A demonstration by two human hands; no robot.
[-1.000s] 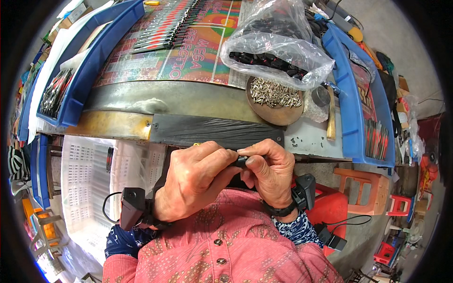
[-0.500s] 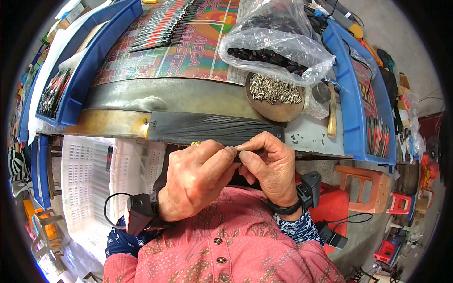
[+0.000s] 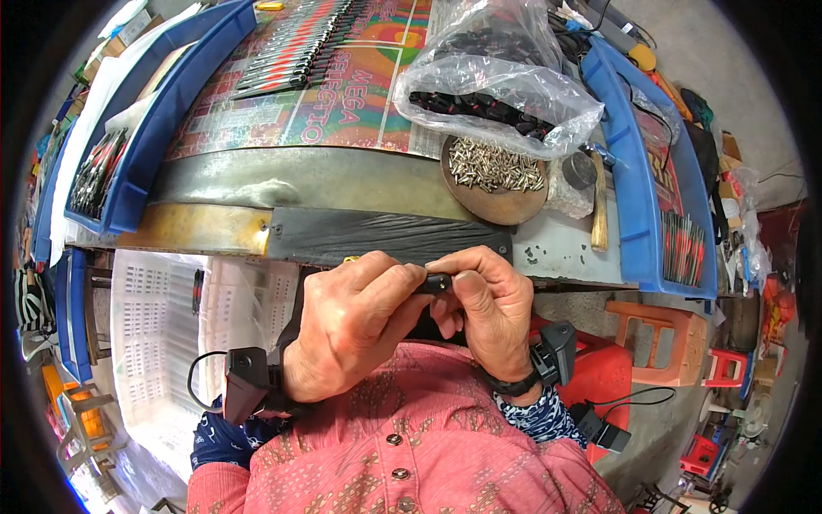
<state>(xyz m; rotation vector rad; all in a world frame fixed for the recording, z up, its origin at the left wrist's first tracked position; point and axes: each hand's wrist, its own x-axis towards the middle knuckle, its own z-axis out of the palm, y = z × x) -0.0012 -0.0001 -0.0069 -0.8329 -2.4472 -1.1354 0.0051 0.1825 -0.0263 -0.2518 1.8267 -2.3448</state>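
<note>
Close together at the table's near edge, both hands hold a short black plastic piece (image 3: 437,283) with a rounded end. My left hand (image 3: 351,321) is closed, its thumb and fingers pinching the piece from the left. My right hand (image 3: 495,313) has its index finger bent along the far side of the piece and its thumb beside the end. Whether a smaller part sits between those fingertips is hidden. Beyond the hands, a round brown dish (image 3: 492,206) bears many small silver metal pins (image 3: 497,165). Behind it lies a clear plastic bag (image 3: 556,98) of black pieces (image 3: 479,107).
Blue trays (image 3: 128,193) (image 3: 638,197) with slim red and black rods flank the table. More such rods (image 3: 300,43) lie in a row at the back. A brush (image 3: 600,214) and a dark round block (image 3: 580,170) stand right of the dish. A white crate (image 3: 154,334) sits below left.
The right thumb has drawn back from the left fingertips, and the black piece's rounded end now shows between the hands. The objects on the table stay in place.
</note>
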